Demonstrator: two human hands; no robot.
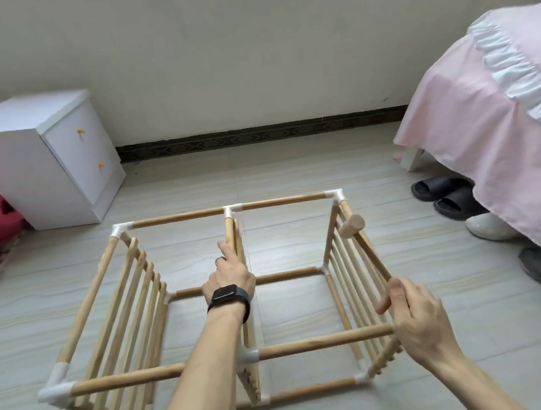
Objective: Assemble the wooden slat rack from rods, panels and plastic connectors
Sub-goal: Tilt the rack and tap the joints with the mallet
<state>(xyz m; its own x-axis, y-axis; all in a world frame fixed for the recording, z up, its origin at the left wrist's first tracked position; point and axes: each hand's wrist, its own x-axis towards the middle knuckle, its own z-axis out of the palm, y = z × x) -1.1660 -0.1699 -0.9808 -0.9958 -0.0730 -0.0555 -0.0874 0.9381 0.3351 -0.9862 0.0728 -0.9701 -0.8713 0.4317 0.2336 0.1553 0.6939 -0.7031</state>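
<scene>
Right fingers (385, 305) curl round a mallet (351, 226) handle, its head raised beyond them. Left fingers (226, 248) lie on the middle rod (229, 230); whether they grip it is unclear. The rack (179, 217) stands on the floor (292, 170) beneath both.

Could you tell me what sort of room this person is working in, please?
Most likely a home bedroom: a bed with a pink ruffled cover on the right, a white two-drawer nightstand on the left, and slippers tucked beside the bed.
</scene>
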